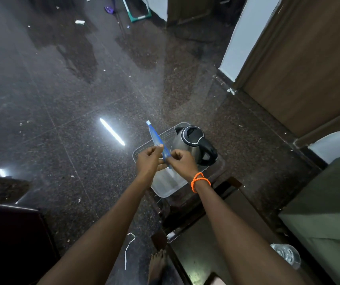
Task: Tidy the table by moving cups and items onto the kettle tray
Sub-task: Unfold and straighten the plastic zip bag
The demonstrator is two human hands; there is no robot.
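Hands meet over the near end of the kettle tray (144, 146), both closed on one thin blue packet (156, 138) that looks like a sachet or tube with a pale cap at its far tip. The left hand (148, 161) pinches the packet's lower part between thumb and curled fingers; the right hand (182, 161) pinches the same lower end from the other side, its knuckles bent inward, so the two fists nearly touch. The packet slants up and away from them, its capped end over the floor (62, 99) just beyond the tray's far left edge. An orange band (200, 182) circles the right wrist. The tray is grey with a ridged base and sits on a small dark table (196, 204); a steel kettle (193, 142) with a black lid and handle stands upright in its far right part, close beside the hands. The near part of the tray looks bare, though the hands hide some of it. A crumpled clear plastic bottle (286, 255) lies lower right, well apart from the tray. A bare foot (156, 264) shows at the bottom edge
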